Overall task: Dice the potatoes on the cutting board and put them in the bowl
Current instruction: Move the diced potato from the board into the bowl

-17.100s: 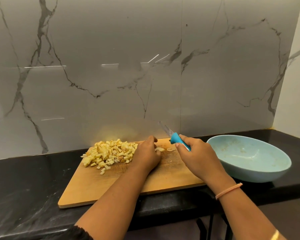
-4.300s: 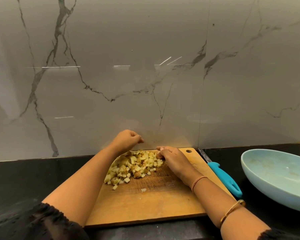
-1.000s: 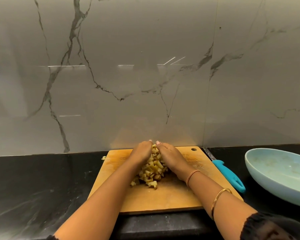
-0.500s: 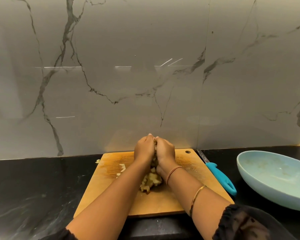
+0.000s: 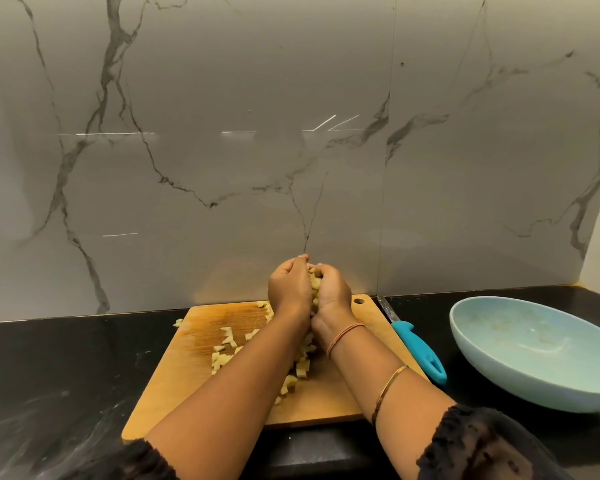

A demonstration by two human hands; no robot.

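Head view: dicing looks finished. The left hand (image 5: 288, 289) and right hand (image 5: 331, 289) are cupped together round potato cubes (image 5: 314, 285) above the cutting board (image 5: 194, 386), where stray cubes (image 5: 226, 337) lie. The light-blue bowl (image 5: 551, 344), right of the board, shows none yet.

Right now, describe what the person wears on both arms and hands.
Both arms wear black lacy sleeves: left sleeve, right sleeve. The right forearm carries a thin gold bangle and, at the wrist, a pinkish thread band. The left hand and right hand are ungloved.
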